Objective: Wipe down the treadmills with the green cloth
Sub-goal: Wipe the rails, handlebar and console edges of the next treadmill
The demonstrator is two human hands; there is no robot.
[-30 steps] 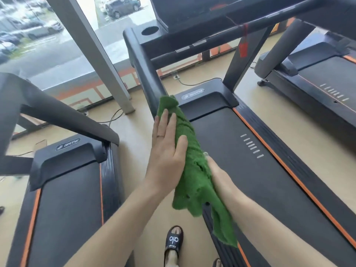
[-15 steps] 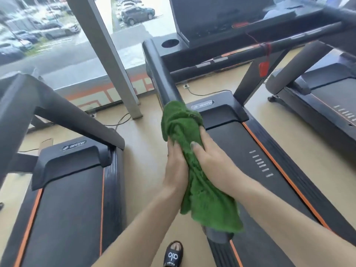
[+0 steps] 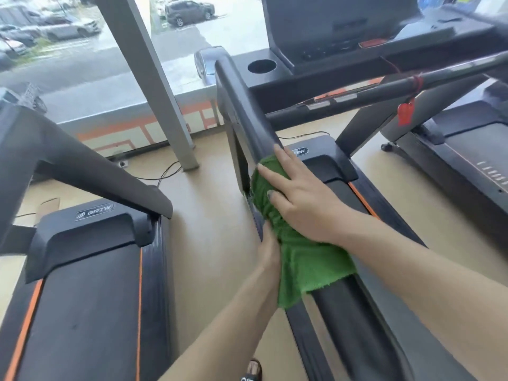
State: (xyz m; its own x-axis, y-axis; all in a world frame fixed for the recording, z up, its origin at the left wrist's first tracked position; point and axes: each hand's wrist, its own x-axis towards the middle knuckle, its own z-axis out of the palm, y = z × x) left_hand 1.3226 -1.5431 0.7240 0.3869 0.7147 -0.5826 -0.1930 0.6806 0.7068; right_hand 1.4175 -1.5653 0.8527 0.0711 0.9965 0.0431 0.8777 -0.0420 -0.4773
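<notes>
The green cloth (image 3: 302,259) is wrapped over the left handrail (image 3: 244,111) of the middle treadmill (image 3: 365,339). My right hand (image 3: 299,196) lies flat on top of the cloth with fingers spread, pressing it onto the rail. My left hand (image 3: 268,251) holds the cloth from the left side and below; its fingers are mostly hidden behind the fabric. The cloth's loose end hangs down over the rail toward the belt.
Another treadmill (image 3: 82,298) stands at the left, a third (image 3: 472,171) at the right. The console with a cup holder (image 3: 261,66) sits ahead. A red safety tag (image 3: 406,114) hangs from the crossbar. A grey pillar (image 3: 154,86) and cables are by the window. My sandalled foot (image 3: 251,371) is on the floor.
The cloth and both hands have slid up the handrail. My right hand went from gripping the cloth to lying flat on top of it. The view moved closer to the console.
</notes>
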